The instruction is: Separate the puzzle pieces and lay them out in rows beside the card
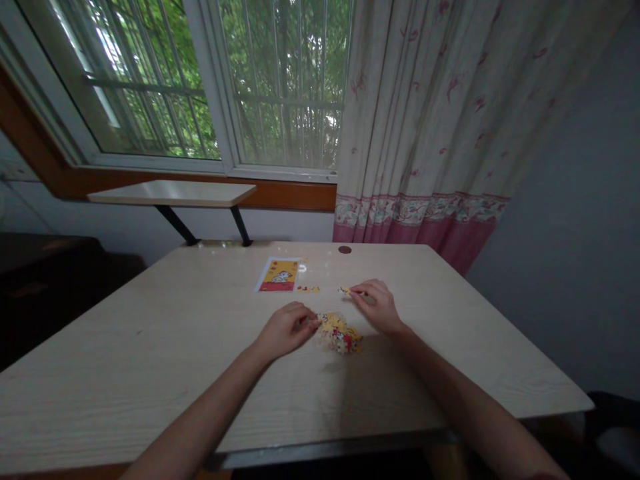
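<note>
A small heap of yellow, red and white puzzle pieces [340, 333] lies in the middle of the pale wooden table [150, 360]. My left hand [286, 329] rests at the heap's left edge, fingers curled and pinched on a piece at the pile. My right hand [379, 307] lies just beyond the heap, its fingertips pinched on a small puzzle piece [344, 291] against the table. A yellow and red picture card [279, 275] lies farther back, with two or three loose pieces [309, 289] beside its near right corner.
A small dark round spot [345, 250] sits near the table's far edge. A narrow shelf on black brackets [173, 193] hangs under the window behind the table. A pink-hemmed curtain [425, 133] hangs at the right, and dark furniture [45, 280] stands at the left.
</note>
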`<state>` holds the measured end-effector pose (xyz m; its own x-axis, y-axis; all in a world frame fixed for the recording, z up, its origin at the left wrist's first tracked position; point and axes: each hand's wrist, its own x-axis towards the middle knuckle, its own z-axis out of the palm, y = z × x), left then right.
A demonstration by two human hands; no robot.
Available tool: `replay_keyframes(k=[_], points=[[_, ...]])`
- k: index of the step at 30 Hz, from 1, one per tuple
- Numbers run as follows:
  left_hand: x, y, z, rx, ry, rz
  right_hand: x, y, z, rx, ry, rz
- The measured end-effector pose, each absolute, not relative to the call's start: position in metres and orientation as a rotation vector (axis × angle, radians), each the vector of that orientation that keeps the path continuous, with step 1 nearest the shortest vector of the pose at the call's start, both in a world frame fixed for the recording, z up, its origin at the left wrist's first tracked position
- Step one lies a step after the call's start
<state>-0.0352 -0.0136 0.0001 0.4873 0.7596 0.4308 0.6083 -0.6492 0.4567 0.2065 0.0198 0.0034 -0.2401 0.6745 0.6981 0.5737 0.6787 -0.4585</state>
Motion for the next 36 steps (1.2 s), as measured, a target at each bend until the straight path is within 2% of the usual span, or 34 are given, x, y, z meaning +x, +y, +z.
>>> replay_keyframes(k=[17,23,26,36], points=[[-0.040,-0.013,0.001,2.517,1.185,0.883,0.205,0.025,-0.007,-1.035,-1.916,0.216],[-0.039,-0.012,-0.004,2.524,1.191,0.880,0.192,0.036,-0.021,-1.148,-1.751,0.489],[-0.039,-0.011,-0.008,2.529,1.184,0.877,0.183,0.058,-0.022,-1.168,-1.808,0.546],[-0.041,-0.011,-0.004,2.512,1.230,0.864,0.142,0.172,-0.005,-1.376,-1.956,0.436]])
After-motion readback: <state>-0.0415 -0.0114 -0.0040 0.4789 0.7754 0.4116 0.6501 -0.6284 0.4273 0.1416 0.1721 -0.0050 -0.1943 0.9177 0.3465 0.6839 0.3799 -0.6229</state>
